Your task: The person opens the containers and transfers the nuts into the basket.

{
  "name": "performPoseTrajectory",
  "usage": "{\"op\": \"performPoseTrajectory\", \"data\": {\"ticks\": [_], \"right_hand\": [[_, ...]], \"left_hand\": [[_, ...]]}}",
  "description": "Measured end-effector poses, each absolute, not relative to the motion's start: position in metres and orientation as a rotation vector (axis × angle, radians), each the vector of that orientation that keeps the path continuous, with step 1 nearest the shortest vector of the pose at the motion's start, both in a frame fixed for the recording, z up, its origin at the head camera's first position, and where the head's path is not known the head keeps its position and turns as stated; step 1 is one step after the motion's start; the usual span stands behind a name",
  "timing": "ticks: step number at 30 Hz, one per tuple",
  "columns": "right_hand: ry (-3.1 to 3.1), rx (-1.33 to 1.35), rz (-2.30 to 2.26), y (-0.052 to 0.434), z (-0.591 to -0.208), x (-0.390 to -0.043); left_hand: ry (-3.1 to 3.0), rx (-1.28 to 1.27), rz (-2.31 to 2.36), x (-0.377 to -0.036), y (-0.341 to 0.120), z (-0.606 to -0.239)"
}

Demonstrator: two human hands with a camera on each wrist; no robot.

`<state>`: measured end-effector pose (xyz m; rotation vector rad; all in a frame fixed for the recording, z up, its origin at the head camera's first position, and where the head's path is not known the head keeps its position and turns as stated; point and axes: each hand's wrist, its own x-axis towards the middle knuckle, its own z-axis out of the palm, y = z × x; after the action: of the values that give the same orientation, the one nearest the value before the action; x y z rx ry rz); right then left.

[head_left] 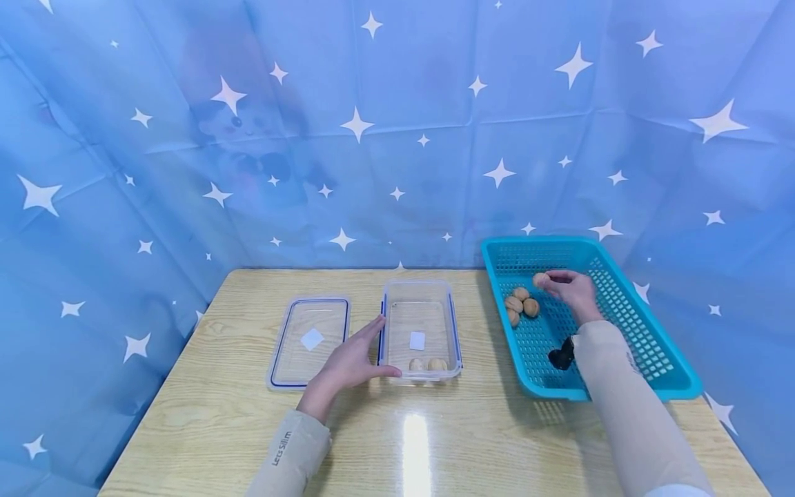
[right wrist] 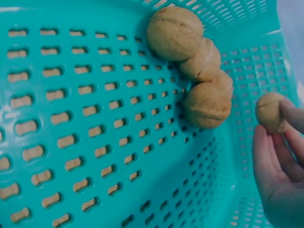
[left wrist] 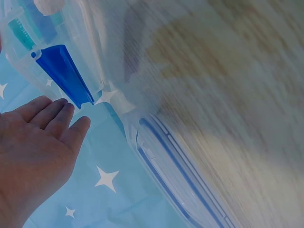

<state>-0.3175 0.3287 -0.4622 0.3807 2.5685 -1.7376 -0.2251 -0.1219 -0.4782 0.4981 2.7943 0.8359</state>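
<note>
I count two walnuts (head_left: 427,364) already in the clear container (head_left: 421,295); my right hand (head_left: 574,290) pinches another walnut (head_left: 541,279) — four (head_left: 522,304) remain in the basket (head_left: 646,345). My left hand (head_left: 348,364), fingers spread, steadies the container.

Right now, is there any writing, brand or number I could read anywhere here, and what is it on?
"Let's Slim" (small, so the reading is unsure): on the cuff of the left sleeve, head view.
White sticker in the clear container: shows no text.
White sticker on the lid: shows no text.
Teal basket, walnuts and star backdrop: no writing.
</note>
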Motion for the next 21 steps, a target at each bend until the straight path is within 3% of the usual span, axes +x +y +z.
{"op": "performPoseTrajectory", "data": {"ticks": [21], "right_hand": [[2.461,0.298,-1.501,0.336,-0.475,-0.317]], "left_hand": [[2.789,0.463,0.847,-0.226,-0.121,-0.479]]}}
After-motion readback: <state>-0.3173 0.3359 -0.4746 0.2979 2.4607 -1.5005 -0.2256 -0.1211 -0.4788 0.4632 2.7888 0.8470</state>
